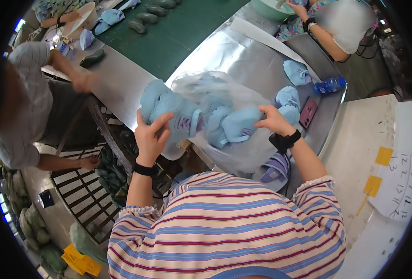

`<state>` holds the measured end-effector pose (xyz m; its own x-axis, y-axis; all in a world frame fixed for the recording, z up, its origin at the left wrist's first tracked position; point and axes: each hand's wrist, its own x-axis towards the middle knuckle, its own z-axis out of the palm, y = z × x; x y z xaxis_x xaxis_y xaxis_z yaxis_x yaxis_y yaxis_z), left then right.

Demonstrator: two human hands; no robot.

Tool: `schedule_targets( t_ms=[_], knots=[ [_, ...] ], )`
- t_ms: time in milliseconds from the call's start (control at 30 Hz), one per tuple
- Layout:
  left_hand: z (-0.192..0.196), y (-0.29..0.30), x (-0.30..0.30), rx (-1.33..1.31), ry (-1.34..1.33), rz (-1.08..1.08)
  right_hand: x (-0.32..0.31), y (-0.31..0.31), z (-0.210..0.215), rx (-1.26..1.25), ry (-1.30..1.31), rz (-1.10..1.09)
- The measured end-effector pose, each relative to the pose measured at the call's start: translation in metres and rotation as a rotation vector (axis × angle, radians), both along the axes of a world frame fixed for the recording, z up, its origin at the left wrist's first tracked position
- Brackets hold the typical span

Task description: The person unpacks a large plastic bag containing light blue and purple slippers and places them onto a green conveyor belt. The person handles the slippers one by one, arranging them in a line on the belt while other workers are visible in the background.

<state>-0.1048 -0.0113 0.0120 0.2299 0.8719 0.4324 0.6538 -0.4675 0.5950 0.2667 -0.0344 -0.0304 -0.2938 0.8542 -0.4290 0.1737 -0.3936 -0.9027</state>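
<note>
Several light-blue shoe uppers with purple laces lie heaped in front of me. Some lie in or on a clear plastic bag (248,158) spread over the metal table edge. My left hand (151,139) is at the near side of a left-hand shoe upper (182,116), its thumb and fingers spread apart against the blue material. With thumb and fingers, my right hand (276,122) pinches the right end of another shoe upper (238,124). Below that hand sits a purple-and-blue shoe upper (275,169) by the bag. The lower parts of the heap are hidden by plastic.
More blue uppers (288,97), a phone (308,112) and a blue bottle (329,85) line the table's right side. Dark shoe lasts (146,18) stand on a green surface (169,42). A co-worker's hand (83,81) is left, above a metal rack (78,181); another person works far right.
</note>
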Motion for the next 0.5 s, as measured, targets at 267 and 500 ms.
schedule_targets(
  t_ms=[267,500],
  knots=[
    [0.002,-0.002,0.027,-0.184,-0.208,-0.200,-0.070,0.018,0.057,0.242,0.141,0.273],
    [0.002,-0.006,0.035,-0.164,-0.231,-0.275,-0.093,0.013,0.062,0.658,0.042,0.253]
  ],
)
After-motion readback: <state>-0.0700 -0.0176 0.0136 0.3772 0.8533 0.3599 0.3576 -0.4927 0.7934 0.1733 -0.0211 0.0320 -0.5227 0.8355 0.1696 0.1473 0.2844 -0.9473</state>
